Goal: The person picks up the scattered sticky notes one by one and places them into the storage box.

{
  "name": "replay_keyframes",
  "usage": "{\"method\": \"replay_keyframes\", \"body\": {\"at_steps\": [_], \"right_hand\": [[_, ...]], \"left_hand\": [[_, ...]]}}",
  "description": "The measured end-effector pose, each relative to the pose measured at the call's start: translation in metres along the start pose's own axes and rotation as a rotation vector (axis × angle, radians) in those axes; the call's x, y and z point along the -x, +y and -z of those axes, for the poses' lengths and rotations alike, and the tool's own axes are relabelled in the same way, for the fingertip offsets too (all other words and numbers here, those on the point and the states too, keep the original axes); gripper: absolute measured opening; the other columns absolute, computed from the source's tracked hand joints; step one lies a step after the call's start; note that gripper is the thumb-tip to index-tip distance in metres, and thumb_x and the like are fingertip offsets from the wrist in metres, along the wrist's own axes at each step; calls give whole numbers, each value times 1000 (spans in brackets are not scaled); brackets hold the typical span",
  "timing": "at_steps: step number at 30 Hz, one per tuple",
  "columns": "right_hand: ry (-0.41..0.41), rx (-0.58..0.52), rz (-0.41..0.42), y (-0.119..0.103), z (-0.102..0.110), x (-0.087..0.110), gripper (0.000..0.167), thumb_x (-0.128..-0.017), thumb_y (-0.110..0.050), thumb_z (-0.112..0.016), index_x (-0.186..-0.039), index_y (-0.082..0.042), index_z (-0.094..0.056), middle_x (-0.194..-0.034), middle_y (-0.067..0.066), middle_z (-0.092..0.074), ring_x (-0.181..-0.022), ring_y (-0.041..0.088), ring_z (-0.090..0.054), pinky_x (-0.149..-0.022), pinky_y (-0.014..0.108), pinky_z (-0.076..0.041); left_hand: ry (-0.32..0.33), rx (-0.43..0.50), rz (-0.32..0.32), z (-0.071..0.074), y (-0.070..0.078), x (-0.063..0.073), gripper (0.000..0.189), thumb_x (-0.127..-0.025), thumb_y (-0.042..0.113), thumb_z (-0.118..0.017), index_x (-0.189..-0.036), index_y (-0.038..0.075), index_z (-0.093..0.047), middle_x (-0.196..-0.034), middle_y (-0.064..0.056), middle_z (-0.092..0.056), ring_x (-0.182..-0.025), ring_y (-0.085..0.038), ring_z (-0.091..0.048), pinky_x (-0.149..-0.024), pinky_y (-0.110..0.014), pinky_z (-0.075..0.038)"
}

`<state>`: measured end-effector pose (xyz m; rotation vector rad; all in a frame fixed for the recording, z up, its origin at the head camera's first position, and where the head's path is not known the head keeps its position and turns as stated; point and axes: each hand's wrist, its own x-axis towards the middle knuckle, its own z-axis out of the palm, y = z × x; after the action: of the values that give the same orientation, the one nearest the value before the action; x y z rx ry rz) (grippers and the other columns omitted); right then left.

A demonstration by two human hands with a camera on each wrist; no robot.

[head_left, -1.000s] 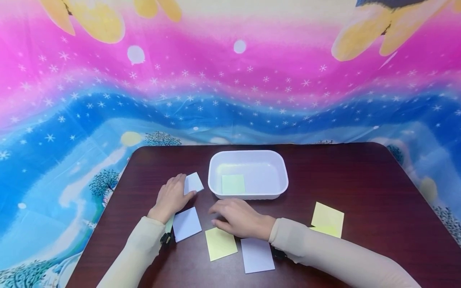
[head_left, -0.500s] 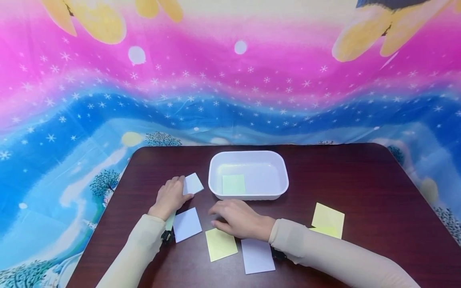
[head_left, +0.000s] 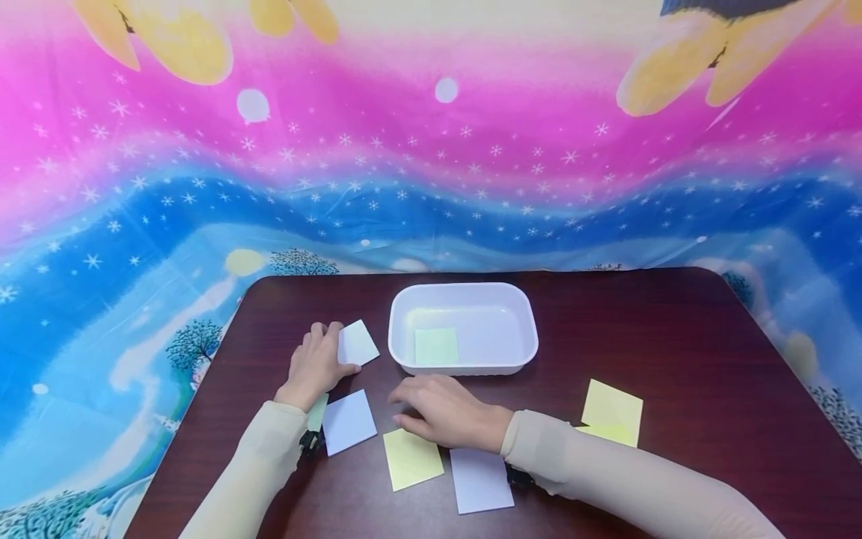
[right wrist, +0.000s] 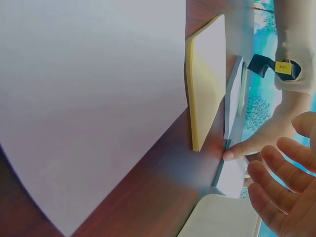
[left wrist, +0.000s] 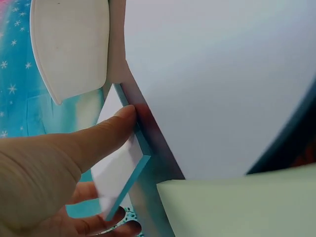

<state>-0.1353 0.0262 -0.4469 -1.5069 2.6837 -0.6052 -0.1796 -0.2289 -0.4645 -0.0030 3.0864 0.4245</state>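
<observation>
My left hand (head_left: 313,370) pinches a square pale blue sticky note pad (head_left: 358,343) by its edges, to the left of the white tub. In the left wrist view the thumb lies on the near edge of the pad (left wrist: 116,170), with fingers at the opposite edge. Behind that wrist lies a second pale blue pad (head_left: 349,422), and a green pad (head_left: 317,413) is partly hidden by the arm. My right hand (head_left: 447,412) holds nothing. Its fingers hang loosely curled in front of the tub, over the far edge of a yellow pad (head_left: 412,468).
The white tub (head_left: 465,370) stands at the table's back middle, with a light green pad (head_left: 436,346) inside. A lavender pad (head_left: 481,486) lies partly under the right wrist. Yellow pads (head_left: 614,404) overlap at the right, beyond the right sleeve. A printed cloth (head_left: 431,172) hangs behind the table.
My left hand has shifted slightly to the left with the pale blue pad, its thumb sliding down to the pad's near edge. The right hand has stayed in place.
</observation>
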Motion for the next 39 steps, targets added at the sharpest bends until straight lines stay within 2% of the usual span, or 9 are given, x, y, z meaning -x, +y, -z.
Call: {"method": "replay_keyframes", "body": {"at_steps": [8,13,23,29,39], "right_hand": [[2,2,7,0,-1,0,23,-100,-29,-63,-117,-15,-72,-110,-4,-73,-99,7,-67,-87,28,-55],[-4,4,5,-1,0,0,24,-100,-29,-63,-117,-15,-72,-111,-4,-73,-101,7,-67,-87,28,-55],[7,15,13,-3,1,-2,24,-99,-29,-63,-116,-15,-72,-110,-5,-73,-100,6,-67,-87,27,-55],[5,14,14,-3,2,-3,23,-99,-29,-63,-116,-16,-72,-110,-6,-73,-101,6,-67,-88,27,-55],[6,17,14,-3,5,-4,23,-100,-29,-62,-117,-16,-72,-110,-7,-72,-102,5,-67,-90,27,-54]], "left_hand": [[31,19,-13,-1,-4,0,81,-76,30,-90,-139,5,-45,-113,-22,-61,-88,-35,-61,-71,-49,-51],[56,51,-21,1,-3,0,74,-80,23,-87,-140,6,-47,-117,-22,-61,-84,-33,-64,-69,-48,-53],[123,110,-53,11,1,2,47,-92,7,-71,-137,8,-54,-120,-22,-64,-88,-36,-67,-72,-51,-54],[160,119,-79,17,4,5,41,-94,4,-68,-133,9,-57,-114,-20,-67,-82,-33,-65,-67,-48,-53],[212,113,-118,29,12,12,38,-93,5,-68,-130,11,-60,-112,-18,-68,-82,-33,-68,-65,-48,-55]]}}
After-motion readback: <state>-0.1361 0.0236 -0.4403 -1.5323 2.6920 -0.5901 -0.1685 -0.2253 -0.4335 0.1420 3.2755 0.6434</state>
